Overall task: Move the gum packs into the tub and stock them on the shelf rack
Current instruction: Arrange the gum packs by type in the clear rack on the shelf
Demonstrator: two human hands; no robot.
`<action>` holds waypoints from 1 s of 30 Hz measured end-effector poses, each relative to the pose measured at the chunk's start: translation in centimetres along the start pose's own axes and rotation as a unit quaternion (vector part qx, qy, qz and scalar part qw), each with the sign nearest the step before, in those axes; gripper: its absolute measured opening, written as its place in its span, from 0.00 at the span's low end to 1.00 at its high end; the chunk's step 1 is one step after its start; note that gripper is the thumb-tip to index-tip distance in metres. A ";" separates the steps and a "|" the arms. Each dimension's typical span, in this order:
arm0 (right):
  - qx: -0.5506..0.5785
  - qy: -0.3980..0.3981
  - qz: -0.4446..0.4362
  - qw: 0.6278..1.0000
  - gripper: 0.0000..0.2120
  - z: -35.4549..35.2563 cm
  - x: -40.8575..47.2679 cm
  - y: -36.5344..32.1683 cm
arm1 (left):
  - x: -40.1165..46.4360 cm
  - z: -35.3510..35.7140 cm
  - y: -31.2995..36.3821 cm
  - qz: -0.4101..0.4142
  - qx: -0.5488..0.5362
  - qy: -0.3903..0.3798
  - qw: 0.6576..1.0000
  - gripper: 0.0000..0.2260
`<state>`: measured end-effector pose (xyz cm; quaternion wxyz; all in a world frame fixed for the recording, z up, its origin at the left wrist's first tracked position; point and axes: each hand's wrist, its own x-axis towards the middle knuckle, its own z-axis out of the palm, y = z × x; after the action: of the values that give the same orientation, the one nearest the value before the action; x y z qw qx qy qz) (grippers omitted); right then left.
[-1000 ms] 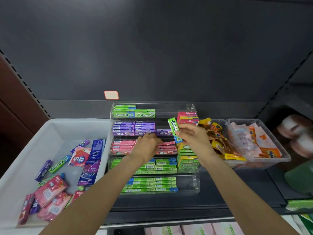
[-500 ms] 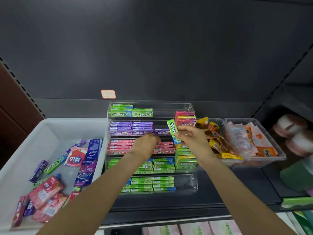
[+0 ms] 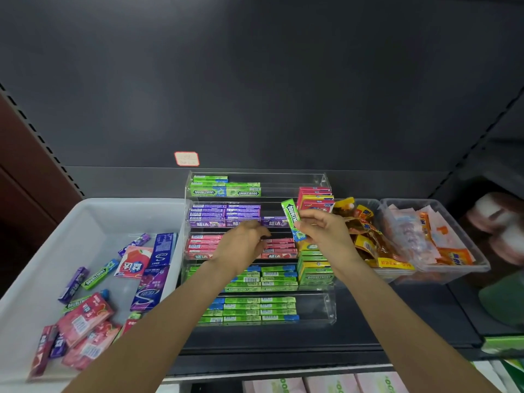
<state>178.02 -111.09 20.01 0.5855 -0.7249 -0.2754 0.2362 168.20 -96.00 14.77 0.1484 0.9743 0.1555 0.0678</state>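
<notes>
A clear tiered rack point(image 3: 326, 182) on the dark shelf holds rows of green, purple and pink gum packs. My right hand point(image 3: 326, 236) pinches a green Doublemint stick point(image 3: 292, 218), held upright in front of the rack's right side. My left hand point(image 3: 241, 245) reaches into the pink row point(image 3: 202, 246), fingers curled at the packs there; whether it holds one is hidden. A white tub point(image 3: 93, 211) to the left holds several loose gum packs, among them a pink pack point(image 3: 85, 316) and a purple one point(image 3: 151, 287).
Stacked green boxes point(image 3: 314, 272) and red boxes point(image 3: 314, 194) stand at the rack's right end. Two clear bins of snack packets point(image 3: 459, 268) sit further right. A small price label point(image 3: 186, 158) is stuck on the dark back wall.
My right hand has lifted the green stick slightly up and to the right. My left hand has stayed at the pink row. The view has shifted a little.
</notes>
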 end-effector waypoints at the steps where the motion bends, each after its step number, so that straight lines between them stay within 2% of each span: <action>1: -0.007 0.000 -0.009 1.000 0.13 0.1 0.2 -0.1 | -0.2 -0.5 -0.1 -0.004 -0.003 0.016 1.000 0.14; 6: -0.081 0.005 -0.078 0.994 0.13 1.2 2.5 -1.2 | -0.4 -3.9 -1.7 -0.049 -0.033 0.143 0.988 0.12; 9: -0.164 0.015 -0.116 0.980 0.14 2.3 5.1 -2.2 | 0.3 -5.7 -3.7 -0.071 -0.011 0.172 0.982 0.13; 17: -0.400 0.021 -0.186 0.897 0.12 4.7 11.7 -3.5 | 2.3 -6.9 -6.9 -0.050 0.077 0.057 0.994 0.20; 23: -0.504 -0.033 -0.191 0.842 0.14 6.5 13.3 -3.2 | 2.5 -7.0 -7.8 -0.036 0.055 0.044 0.997 0.19; 27: -0.469 -0.115 -0.159 0.861 0.13 7.3 13.5 -3.2 | 2.8 -7.1 -8.0 -0.044 0.023 0.047 0.998 0.19; 30: -0.442 -0.136 -0.140 0.875 0.14 7.3 13.5 -3.3 | 3.1 -7.0 -8.1 -0.055 0.012 0.061 0.997 0.19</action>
<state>182.64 -96.18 21.48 0.1876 -0.8229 -0.5268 0.1009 167.55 -85.73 19.16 0.1302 0.9601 0.2186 0.1165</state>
